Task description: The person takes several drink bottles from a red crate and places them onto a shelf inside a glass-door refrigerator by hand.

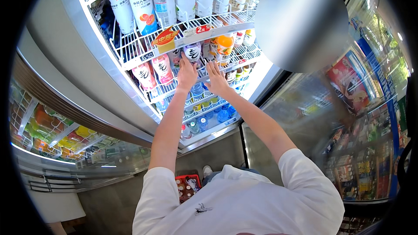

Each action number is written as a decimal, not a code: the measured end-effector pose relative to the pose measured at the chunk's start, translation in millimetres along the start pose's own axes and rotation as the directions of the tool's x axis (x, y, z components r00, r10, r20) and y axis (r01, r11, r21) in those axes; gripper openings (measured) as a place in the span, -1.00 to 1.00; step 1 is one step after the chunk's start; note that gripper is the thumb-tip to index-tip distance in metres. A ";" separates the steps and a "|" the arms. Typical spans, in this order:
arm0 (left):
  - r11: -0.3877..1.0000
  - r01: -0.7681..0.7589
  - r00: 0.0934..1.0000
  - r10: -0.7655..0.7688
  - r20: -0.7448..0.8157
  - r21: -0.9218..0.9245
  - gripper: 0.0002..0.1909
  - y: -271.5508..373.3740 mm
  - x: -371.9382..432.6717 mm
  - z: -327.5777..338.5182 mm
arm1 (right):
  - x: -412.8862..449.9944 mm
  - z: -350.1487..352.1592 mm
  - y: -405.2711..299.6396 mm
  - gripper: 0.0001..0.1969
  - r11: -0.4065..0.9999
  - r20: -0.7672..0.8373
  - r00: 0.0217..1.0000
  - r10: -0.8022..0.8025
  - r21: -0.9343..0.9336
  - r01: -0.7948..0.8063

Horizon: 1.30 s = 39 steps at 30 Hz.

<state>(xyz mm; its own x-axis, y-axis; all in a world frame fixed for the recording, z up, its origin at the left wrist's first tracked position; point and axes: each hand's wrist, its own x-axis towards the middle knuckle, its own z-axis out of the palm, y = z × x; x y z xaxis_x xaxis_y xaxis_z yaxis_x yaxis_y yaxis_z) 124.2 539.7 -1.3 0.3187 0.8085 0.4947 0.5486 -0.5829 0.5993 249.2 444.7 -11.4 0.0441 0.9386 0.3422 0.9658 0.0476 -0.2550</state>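
Note:
Inside a lit drinks cooler, my left hand [187, 75] is raised to the second visible shelf, its fingertips at the lower front of a purple-labelled bottle [192, 51]. Whether the fingers grip that bottle or only touch it is not clear. My right hand [217, 80] is beside it at the same shelf's front edge, fingers apart and holding nothing. Just beyond the right fingertips stands an orange-labelled bottle [224, 45]. Pink-labelled bottles [162, 69] line the shelf to the left of my left hand.
Tall white-labelled bottles [142, 6] fill the wire shelf above, whose price rail [196, 32] overhangs my hands. Water bottles [202, 123] stand at the cooler's bottom. The glass door [277, 130] is swung out to my right. A red crate [192, 178] of bottles sits on the floor near my foot.

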 end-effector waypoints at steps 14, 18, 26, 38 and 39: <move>0.951 -0.236 0.971 0.222 -0.091 -0.201 -0.47 48.7 -107.1 20.1 | -118.1 45.9 39.4 -0.57 0.867 -0.033 0.944 0.328 0.407 -0.288; 0.931 -0.118 0.993 0.118 -0.022 -0.346 -0.65 39.9 -142.5 42.1 | -102.1 23.0 20.7 -0.67 0.836 -0.014 0.912 0.410 0.406 -0.370; 0.918 -0.064 0.996 0.081 0.028 -0.392 -0.88 39.4 -146.5 33.9 | -109.5 9.5 27.6 -0.74 0.794 -0.266 0.853 0.449 0.557 -0.244; 0.879 -0.055 0.968 0.164 0.193 -0.473 -0.88 42.3 -174.0 51.9 | -227.5 -85.7 84.1 -0.78 0.580 -0.415 0.412 0.811 0.661 -0.477; 0.866 -0.071 0.962 0.190 0.194 -0.496 -0.88 47.4 -173.2 54.5 | -236.8 -93.3 89.1 -0.78 0.580 -0.426 0.397 0.813 0.655 -0.485</move>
<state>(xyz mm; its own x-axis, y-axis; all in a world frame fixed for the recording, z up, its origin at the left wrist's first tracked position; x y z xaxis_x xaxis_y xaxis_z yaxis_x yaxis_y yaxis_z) 137.2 376.4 -92.8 0.5611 0.6831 0.4675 0.0691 -0.6014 0.7959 348.7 194.8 -30.8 0.9117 0.2656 0.3134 0.3709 -0.2043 -0.9059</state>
